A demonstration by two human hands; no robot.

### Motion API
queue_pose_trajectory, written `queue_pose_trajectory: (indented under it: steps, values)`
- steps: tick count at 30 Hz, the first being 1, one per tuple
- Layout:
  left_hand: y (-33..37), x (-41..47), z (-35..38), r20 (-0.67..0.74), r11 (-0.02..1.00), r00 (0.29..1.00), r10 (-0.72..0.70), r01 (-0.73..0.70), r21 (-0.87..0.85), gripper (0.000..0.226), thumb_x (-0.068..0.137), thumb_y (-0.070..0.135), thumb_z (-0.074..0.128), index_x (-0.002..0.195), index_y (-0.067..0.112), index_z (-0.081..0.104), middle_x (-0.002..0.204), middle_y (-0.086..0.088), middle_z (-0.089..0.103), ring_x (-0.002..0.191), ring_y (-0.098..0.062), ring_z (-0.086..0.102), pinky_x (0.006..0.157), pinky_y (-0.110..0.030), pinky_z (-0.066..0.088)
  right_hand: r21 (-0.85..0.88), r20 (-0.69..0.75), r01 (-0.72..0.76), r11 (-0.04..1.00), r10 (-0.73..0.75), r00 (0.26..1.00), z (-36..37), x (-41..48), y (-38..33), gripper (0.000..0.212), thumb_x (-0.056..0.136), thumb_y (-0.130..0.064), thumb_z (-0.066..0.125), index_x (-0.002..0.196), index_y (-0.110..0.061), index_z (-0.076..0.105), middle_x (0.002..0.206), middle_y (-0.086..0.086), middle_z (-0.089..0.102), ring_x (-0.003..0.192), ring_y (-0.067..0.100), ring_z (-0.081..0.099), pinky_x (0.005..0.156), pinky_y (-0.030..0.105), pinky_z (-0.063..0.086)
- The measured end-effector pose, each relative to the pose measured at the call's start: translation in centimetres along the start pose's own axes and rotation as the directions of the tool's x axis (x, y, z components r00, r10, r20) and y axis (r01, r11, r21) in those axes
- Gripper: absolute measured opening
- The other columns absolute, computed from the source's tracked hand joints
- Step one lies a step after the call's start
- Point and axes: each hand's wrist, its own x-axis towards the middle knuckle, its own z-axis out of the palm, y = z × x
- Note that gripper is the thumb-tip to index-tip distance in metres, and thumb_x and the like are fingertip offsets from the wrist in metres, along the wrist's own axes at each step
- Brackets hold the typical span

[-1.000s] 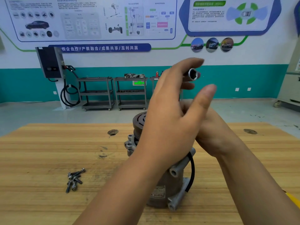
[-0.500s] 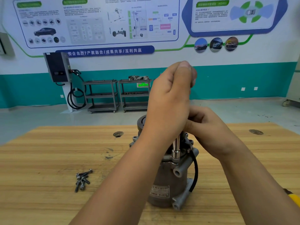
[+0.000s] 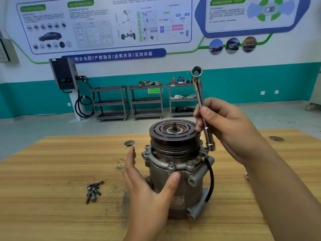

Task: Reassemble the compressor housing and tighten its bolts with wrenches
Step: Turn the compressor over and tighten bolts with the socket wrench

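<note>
Right grip (image 3: 231,129): curled round the lower half of a wrench (image 3: 199,94), with thumb and fingers pinching the shaft; it is held clear above the desk (image 3: 52,171).
Wrench axis: near upright with a slight lean. The ring end is well above the grip. The lower end sticks out below the grip, just beside the pulley (image 3: 174,134) rim; whether they touch cannot be told.
Left grip (image 3: 145,185): spread and holding nothing. The thumb tip lies on the front of the compressor (image 3: 189,193) and the palm is beside its left wall.
Compressor position: it stands upright on the desk with the pulley on top, below and to the left of the right grip and immediately right of the left grip.
Flange bolts (image 3: 171,165): seated heads-up in the ring under the pulley, below and left of the right grip and just above the left thumb.
Loose bolts (image 3: 93,190): a small heap on the desk, well to the left of the left grip and farther still from the right grip.
Deciding relation: the bolt heads lie below the right grip with their axes vertical, and the wrench's lower end is the nearer one to them. Which end is meant to do the work cannot be told.
Assessment: the right grip would bring the tool down to the flange. The left grip is nearer the housing and placed to steady it.
</note>
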Motion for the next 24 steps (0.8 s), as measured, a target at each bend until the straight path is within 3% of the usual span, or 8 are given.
queue_pose_trajectory:
  steps: [3, 5, 7, 10, 13, 15, 19, 24]
  values:
    - [-1.0, -0.4, 0.5, 0.093, 0.989, 0.990, -0.107, 0.115, -0.092, 0.092, 0.041, 0.073, 0.066, 0.113, 0.075, 0.009, 0.139, 0.024, 0.030, 0.124, 0.006, 0.037, 0.110, -0.035, 0.033, -0.135, -0.121, -0.055, 0.989, 0.039, 0.992, -0.7, 0.1, -0.1, 0.020, 0.098, -0.013, 0.044, 0.085, -0.021, 0.056, 0.061, -0.012, 0.058, 0.061, 0.008, 0.058, 0.062, 0.022, 0.050]
    - [-1.5, -0.7, 0.8, 0.132, 0.987, 0.983, -0.127, 0.139, -0.084, 0.095, 0.041, 0.072, 0.069, 0.113, 0.075, 0.008, 0.139, 0.023, 0.032, 0.129, -0.004, 0.038, 0.110, -0.043, 0.034, -0.255, -0.210, -0.112, 0.960, 0.059, 0.976, -1.3, 0.2, -0.3, 0.021, 0.098, -0.010, 0.043, 0.086, -0.022, 0.055, 0.061, -0.012, 0.054, 0.056, 0.008, 0.053, 0.053, 0.021, 0.045]
    - [-2.0, -0.7, 1.0, 0.118, 0.985, 0.984, -0.133, 0.144, -0.093, 0.096, 0.041, 0.070, 0.070, 0.117, 0.071, 0.010, 0.137, 0.025, 0.034, 0.128, -0.007, 0.039, 0.109, -0.044, 0.035, -0.289, -0.313, -0.197, 0.937, 0.102, 0.944, -1.9, 0.2, 0.0, 0.016, 0.097, -0.015, 0.047, 0.086, -0.018, 0.057, 0.060, -0.006, 0.048, 0.050, 0.010, 0.043, 0.046, 0.024, 0.037]
    - [-2.6, -0.4, 1.2, 0.107, 0.978, 0.983, -0.146, 0.160, -0.136, 0.107, 0.039, 0.067, 0.072, 0.130, 0.056, 0.017, 0.131, 0.030, 0.037, 0.118, -0.003, 0.047, 0.104, -0.039, 0.041, -0.375, -0.397, -0.343, 0.861, 0.185, 0.899, -2.3, 0.3, 1.2, 0.018, 0.094, -0.024, 0.052, 0.084, -0.011, 0.059, 0.064, 0.001, 0.047, 0.049, 0.013, 0.033, 0.048, 0.028, 0.025]
    - [-3.0, -0.5, 1.3, 0.098, 0.972, 0.980, -0.174, 0.187, -0.146, 0.116, 0.036, 0.067, 0.071, 0.136, 0.043, 0.018, 0.133, 0.018, 0.039, 0.118, -0.010, 0.049, 0.101, -0.039, 0.043, -0.412, -0.398, -0.480, 0.775, 0.321, 0.859, -2.2, 0.3, 2.3, 0.015, 0.094, -0.021, 0.050, 0.089, -0.014, 0.062, 0.074, -0.001, 0.065, 0.046, 0.011, 0.035, 0.044, 0.025, 0.026]
    - [-3.0, -0.7, 1.7, 0.080, 0.972, 0.981, -0.175, 0.186, -0.147, 0.107, 0.037, 0.068, 0.068, 0.130, 0.045, 0.020, 0.133, 0.015, 0.038, 0.122, -0.014, 0.046, 0.104, -0.040, 0.040, -0.369, -0.367, -0.550, 0.749, 0.427, 0.827, -2.0, 0.4, 3.0, 0.014, 0.096, -0.020, 0.047, 0.094, -0.016, 0.060, 0.084, 0.000, 0.070, 0.041, 0.011, 0.032, 0.038, 0.022, 0.026]
    - [-2.5, -1.5, 2.6, -0.004, 0.984, 0.988, -0.157, 0.156, -0.082, 0.085, 0.043, 0.073, 0.056, 0.117, 0.054, 0.018, 0.129, 0.014, 0.031, 0.128, -0.017, 0.036, 0.109, -0.045, 0.031, -0.332, -0.309, -0.631, 0.701, 0.551, 0.775, -1.2, 0.4, 3.6, 0.016, 0.097, -0.018, 0.044, 0.099, -0.010, 0.058, 0.089, 0.007, 0.066, 0.036, 0.008, 0.030, 0.034, 0.020, 0.026]
    - [-2.5, -2.1, 2.8, 0.022, 0.988, 0.990, -0.140, 0.141, -0.067, 0.101, 0.036, 0.078, 0.058, 0.122, 0.051, 0.013, 0.141, 0.006, 0.023, 0.140, -0.019, 0.021, 0.114, -0.046, 0.022, -0.282, -0.255, -0.649, 0.706, 0.597, 0.760, -1.1, 0.4, 3.7, 0.019, 0.099, -0.017, 0.042, 0.089, -0.011, 0.057, 0.084, 0.009, 0.059, 0.032, 0.005, 0.030, 0.031, 0.019, 0.026]
